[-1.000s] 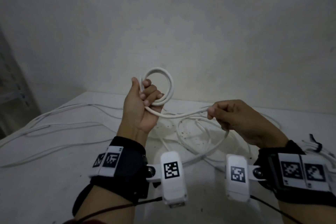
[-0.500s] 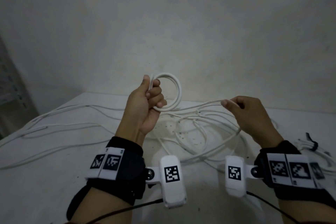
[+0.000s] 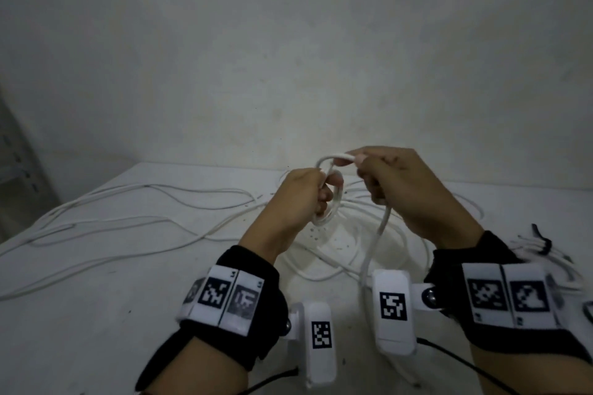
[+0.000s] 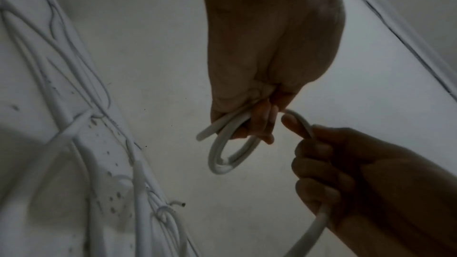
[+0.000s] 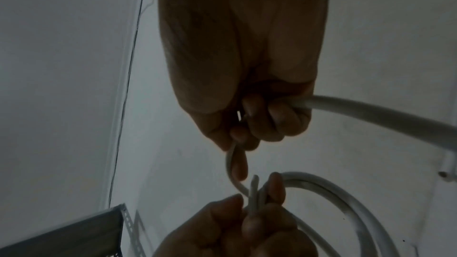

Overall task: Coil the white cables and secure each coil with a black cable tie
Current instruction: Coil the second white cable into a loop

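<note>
My left hand (image 3: 322, 199) grips a small coil of white cable (image 3: 336, 202) above the table, its fingers curled round the loops. In the left wrist view the coil (image 4: 217, 155) hangs below the left hand's fingers (image 4: 262, 124). Just to the right, my right hand (image 3: 365, 171) pinches the same white cable (image 3: 378, 234), which arches over to the coil and drops to the table. The right wrist view shows the right hand (image 5: 245, 134) curled round the cable (image 5: 371, 112) and the left hand (image 5: 247, 222) close below. A black cable tie (image 3: 542, 245) binds a white bundle at the far right.
Several loose white cables (image 3: 128, 221) sprawl over the left and middle of the white table (image 3: 96, 314). A plain wall rises behind it. A metal shelf (image 3: 12, 170) stands at the far left, seen also in the right wrist view as a perforated frame (image 5: 74, 232).
My right hand has swung left and up with the cable until it almost meets the left hand. The left hand has tipped forward, so the coil now hangs lower.
</note>
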